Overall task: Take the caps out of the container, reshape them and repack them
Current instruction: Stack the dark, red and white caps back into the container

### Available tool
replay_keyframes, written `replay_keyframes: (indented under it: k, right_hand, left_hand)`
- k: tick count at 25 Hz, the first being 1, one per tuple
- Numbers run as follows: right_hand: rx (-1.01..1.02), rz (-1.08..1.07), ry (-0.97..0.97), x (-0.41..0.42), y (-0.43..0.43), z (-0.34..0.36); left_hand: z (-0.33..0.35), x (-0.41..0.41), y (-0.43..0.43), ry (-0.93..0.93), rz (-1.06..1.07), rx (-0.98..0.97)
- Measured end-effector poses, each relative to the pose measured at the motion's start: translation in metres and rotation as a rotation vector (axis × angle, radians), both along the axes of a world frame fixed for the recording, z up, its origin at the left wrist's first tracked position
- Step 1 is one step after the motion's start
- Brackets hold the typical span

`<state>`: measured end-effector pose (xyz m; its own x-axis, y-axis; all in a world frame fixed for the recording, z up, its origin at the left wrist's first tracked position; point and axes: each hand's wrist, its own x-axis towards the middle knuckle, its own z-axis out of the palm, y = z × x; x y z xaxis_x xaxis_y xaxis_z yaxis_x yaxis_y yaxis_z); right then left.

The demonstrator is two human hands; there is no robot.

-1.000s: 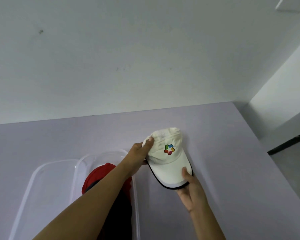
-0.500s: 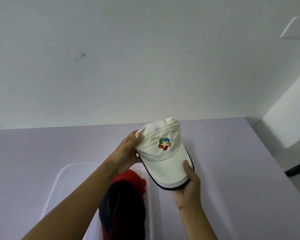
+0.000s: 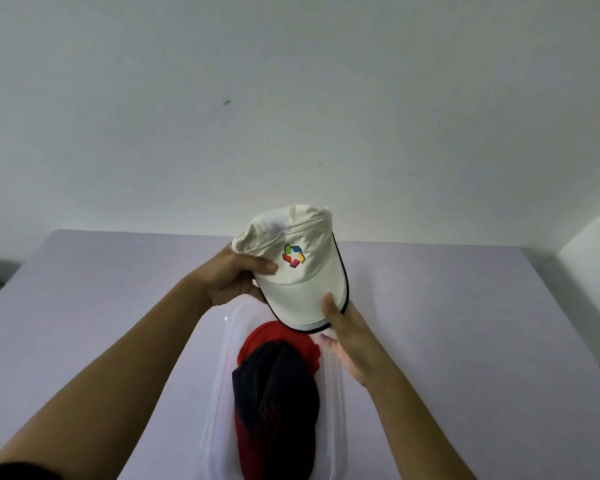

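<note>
At the back, a big white wall [image 3: 291, 98], plain, with a few small dark marks. Below it, a pale lilac table [image 3: 482, 341], filling the lower half of the view. On the table, in the near middle, a clear plastic container [image 3: 338, 403], long and narrow, with a rounded far end. Inside the container, on top, a dark cap [image 3: 274, 393] with some red at its near part. Under it, toward the far end, a red cap [image 3: 274, 336], only partly seen.

Above the far end of the container, held up in the air, a white cap [image 3: 302, 282] with thin black edging around the brim. Brim toward the person and tilted down, crown toward the wall, creased and crumpled at the top.

On the left side of the crown, the left hand [image 3: 229, 278]: thumb laid on the front panel just beside the logo, fingers curled under and behind the crown, gripping the cloth. At the near right corner of the brim, the right hand [image 3: 352, 341]: thumb pressed on top, fingers underneath, pinching the brim between them. Both forearms bare, reaching in from the lower edge. At the lower left corner, a bit of dark sleeve [image 3: 11, 472].

On the front of the crown, a small colourful logo [image 3: 293, 256] of red, green, blue, yellow and pink pieces.
</note>
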<state>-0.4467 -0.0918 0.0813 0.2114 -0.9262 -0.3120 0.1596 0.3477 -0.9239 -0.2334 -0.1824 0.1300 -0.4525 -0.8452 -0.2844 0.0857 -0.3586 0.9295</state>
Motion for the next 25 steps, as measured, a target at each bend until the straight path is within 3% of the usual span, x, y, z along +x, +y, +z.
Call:
replay_keyframes:
  k: [5, 8, 13, 16, 20, 23, 25]
  right_hand:
    - [0.1, 0.313, 0.608, 0.025, -0.015, -0.043]
    - [0.115, 0.516, 0.817, 0.039, -0.022, -0.065]
    - [-0.028, 0.526, 0.93, 0.045, -0.02, -0.065]
    - [-0.173, 0.544, 0.942, 0.044, 0.003, -0.053]
    - [-0.331, 0.571, 1.025, 0.05, 0.02, -0.038]
    - [-0.362, 0.559, 1.031, 0.05, 0.025, -0.038]
    - [-0.362, 0.545, 1.026, 0.049, 0.027, -0.038]
  left_hand:
    - [0.004, 0.043, -0.018, -0.124, 0.137, -0.159]
    - [-0.007, 0.056, -0.025, -0.276, 0.124, -0.193]
    - [-0.029, 0.056, -0.039, -0.3, 0.097, -0.285]
    - [-0.044, 0.057, -0.053, -0.251, 0.064, -0.194]
    - [-0.067, 0.047, -0.057, -0.362, -0.163, -0.096]
    - [-0.089, 0.035, -0.047, -0.438, -0.364, -0.043]
    - [-0.101, 0.035, -0.04, -0.421, -0.38, 0.057]
